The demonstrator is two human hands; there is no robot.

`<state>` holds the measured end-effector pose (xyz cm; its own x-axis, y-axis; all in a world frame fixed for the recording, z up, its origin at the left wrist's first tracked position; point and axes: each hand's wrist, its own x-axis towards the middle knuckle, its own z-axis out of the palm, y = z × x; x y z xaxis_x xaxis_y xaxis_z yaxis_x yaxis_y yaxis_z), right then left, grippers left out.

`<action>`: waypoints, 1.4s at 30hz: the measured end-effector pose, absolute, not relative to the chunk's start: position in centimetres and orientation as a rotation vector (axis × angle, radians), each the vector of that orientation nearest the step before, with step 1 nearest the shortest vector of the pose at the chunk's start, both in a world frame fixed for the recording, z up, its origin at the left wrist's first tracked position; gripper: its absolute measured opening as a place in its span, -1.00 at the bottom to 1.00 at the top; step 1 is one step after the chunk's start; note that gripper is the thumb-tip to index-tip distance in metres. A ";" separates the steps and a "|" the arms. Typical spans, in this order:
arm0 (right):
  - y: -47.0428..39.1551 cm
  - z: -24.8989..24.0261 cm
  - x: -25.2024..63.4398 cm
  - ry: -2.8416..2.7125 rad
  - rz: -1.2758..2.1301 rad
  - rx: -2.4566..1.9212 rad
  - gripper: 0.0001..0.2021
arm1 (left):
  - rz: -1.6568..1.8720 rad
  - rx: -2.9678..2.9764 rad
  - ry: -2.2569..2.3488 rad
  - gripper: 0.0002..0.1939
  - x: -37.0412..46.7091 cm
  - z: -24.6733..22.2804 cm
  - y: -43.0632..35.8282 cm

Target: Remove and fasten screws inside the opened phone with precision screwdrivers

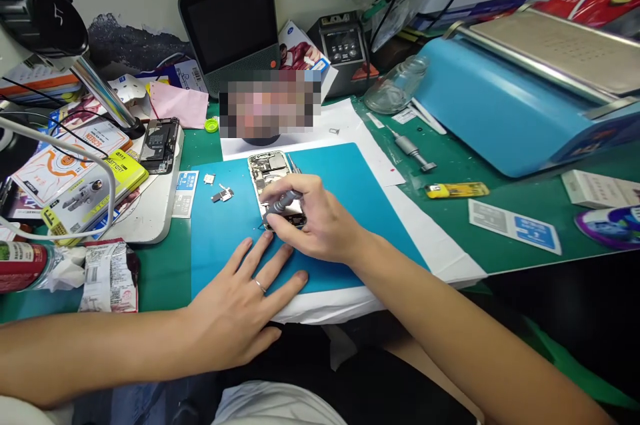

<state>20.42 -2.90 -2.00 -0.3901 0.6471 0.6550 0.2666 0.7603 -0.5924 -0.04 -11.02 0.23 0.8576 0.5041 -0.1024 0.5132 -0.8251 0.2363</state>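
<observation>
An opened phone (267, 169) with its inner parts showing lies on a blue mat (330, 168). My right hand (313, 218) grips a dark grey screwdriver (281, 206), which is tilted over the lower part of the phone. The fingers of that hand hide much of the phone's middle and right side. My left hand (250, 295) is spread on the mat below the phone, a ring on one finger, its fingertips near the phone's bottom edge. Small metal parts (223, 194) rest on the mat left of the phone.
A second opened phone (159, 145) lies on a white box at the left. On the right are another screwdriver (411, 150), a yellow lighter (457, 190), a glass jar (395, 86) and a large blue machine (480, 98). A tablet-like screen (231, 18) stands behind.
</observation>
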 end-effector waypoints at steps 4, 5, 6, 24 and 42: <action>-2.9 -2.0 20.9 -1.953 0.551 -0.766 -0.64 | -0.047 2.788 0.765 -0.19 -0.1 0.2 -11.1; -2.9 -2.0 20.9 -1.944 0.582 -0.770 -0.64 | -0.048 2.786 0.766 -0.19 -0.1 0.2 -11.1; -2.9 -2.1 20.8 -1.937 0.606 -0.766 -0.65 | -0.046 2.783 0.768 -0.19 -0.1 0.2 -11.1; -2.9 -0.7 20.6 -1.414 0.710 -0.748 -0.69 | 0.589 1.774 1.076 -0.89 0.2 1.7 -10.3; -4.2 0.0 20.5 -1.468 0.977 -0.606 -0.69 | 0.670 1.523 1.089 -0.68 0.1 1.0 -10.1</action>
<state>20.45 -4.16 -0.02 -0.1532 0.8315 0.5340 -0.1715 0.5098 -0.8430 0.12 -10.06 1.05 0.4194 0.8973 -0.1377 0.2817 0.0155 0.9594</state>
